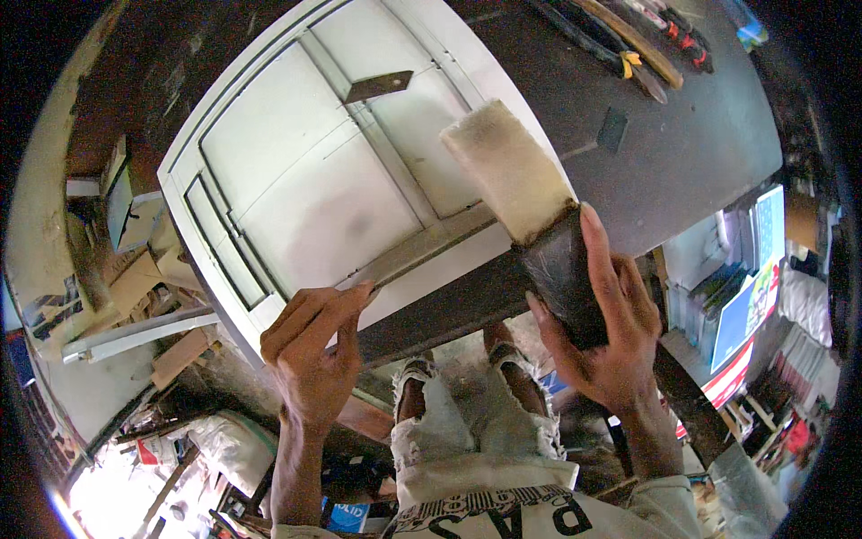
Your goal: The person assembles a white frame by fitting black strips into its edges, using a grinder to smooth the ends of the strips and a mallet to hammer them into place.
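In my right hand (615,332) is a wide brush-like tool with a thick cream pad or bristle head (512,171) and a dark wrapped handle (566,274). My thumb and fingers lie along both sides of the handle, and the cream head is over the right edge of a white panel (296,171). My left hand (314,346) is closed in a pinch at the panel's near edge. Its fingertips are at the lower end of a grey strip (422,247); what they pinch cannot be made out. A small dark slanted piece (379,86) lies on the panel.
The panel rests on a dark table (691,153). Pliers-like tools and a wooden stick (633,40) lie at its far right, with a small dark square (612,128) nearer. Stacked boards (696,269) stand to the right. Scrap pieces (184,355) and a white sack (229,449) are at left.
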Action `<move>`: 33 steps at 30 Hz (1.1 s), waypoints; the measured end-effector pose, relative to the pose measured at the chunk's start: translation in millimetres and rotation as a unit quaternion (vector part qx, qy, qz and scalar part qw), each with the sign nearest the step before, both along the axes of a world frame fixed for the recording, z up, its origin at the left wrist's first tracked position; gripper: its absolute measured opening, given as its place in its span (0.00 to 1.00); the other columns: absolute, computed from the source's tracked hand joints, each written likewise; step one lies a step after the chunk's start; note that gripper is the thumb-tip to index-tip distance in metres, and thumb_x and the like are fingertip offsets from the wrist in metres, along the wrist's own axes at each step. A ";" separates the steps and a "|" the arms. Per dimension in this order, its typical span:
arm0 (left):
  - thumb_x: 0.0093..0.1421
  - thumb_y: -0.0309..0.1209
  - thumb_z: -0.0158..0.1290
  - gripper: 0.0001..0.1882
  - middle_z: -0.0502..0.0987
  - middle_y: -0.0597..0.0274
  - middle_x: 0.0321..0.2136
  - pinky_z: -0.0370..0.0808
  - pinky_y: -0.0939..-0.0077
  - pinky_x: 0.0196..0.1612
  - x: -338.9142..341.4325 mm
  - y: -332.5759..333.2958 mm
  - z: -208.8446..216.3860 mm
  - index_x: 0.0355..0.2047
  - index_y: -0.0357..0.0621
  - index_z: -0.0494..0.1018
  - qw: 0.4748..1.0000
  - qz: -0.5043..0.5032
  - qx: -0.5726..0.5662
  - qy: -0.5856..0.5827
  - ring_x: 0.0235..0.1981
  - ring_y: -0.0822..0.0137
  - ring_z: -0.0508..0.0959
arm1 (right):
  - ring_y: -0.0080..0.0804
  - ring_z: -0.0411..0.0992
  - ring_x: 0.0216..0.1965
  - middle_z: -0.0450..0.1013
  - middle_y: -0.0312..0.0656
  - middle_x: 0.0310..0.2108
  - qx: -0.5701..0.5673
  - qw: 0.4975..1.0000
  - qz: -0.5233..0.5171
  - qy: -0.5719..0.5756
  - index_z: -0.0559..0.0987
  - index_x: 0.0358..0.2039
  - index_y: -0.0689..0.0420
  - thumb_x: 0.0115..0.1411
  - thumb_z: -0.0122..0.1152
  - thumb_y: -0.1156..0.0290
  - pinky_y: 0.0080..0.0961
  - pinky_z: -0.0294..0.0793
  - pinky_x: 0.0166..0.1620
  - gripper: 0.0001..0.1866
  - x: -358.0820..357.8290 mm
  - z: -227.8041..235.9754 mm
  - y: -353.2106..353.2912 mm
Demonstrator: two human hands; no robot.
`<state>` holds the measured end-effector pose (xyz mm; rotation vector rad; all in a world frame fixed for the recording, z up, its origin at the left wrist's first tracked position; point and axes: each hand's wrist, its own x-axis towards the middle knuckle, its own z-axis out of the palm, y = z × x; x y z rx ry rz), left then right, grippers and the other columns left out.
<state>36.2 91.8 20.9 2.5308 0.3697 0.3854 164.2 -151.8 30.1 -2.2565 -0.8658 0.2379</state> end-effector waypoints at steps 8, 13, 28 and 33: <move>0.46 0.12 0.59 0.16 0.81 0.58 0.27 0.77 0.73 0.31 -0.9 -1.6 -0.2 0.36 0.41 0.81 1.000 0.000 -0.007 -0.008 0.27 0.63 0.80 | 0.53 0.73 0.48 0.66 0.63 0.57 -0.005 0.999 -0.009 0.042 0.61 0.64 0.70 0.51 0.68 0.73 0.39 0.73 0.51 0.42 -19.4 -0.1 13.6; 0.47 0.16 0.61 0.17 0.82 0.58 0.32 0.79 0.72 0.36 -11.7 -1.7 11.5 0.39 0.41 0.81 0.999 0.039 0.005 0.018 0.31 0.61 0.81 | 0.49 0.74 0.45 0.70 0.60 0.53 0.083 0.992 0.035 -0.089 0.61 0.65 0.67 0.51 0.68 0.73 0.38 0.74 0.48 0.41 -34.9 -8.7 26.2; 0.47 0.12 0.56 0.16 0.81 0.56 0.30 0.79 0.71 0.35 -62.7 34.1 4.8 0.35 0.42 0.81 0.998 0.054 -0.043 0.011 0.31 0.60 0.82 | 0.55 0.70 0.55 0.65 0.59 0.60 -0.024 0.999 0.014 0.043 0.61 0.64 0.68 0.52 0.69 0.70 0.40 0.70 0.56 0.41 -64.7 2.4 51.3; 0.46 0.12 0.56 0.16 0.81 0.56 0.31 0.79 0.71 0.35 -64.7 38.1 2.8 0.35 0.41 0.81 0.999 0.030 -0.034 0.010 0.32 0.59 0.82 | 0.53 0.72 0.52 0.68 0.62 0.55 0.002 0.999 0.029 -0.026 0.60 0.65 0.67 0.50 0.68 0.72 0.37 0.72 0.53 0.42 -82.6 -8.8 48.9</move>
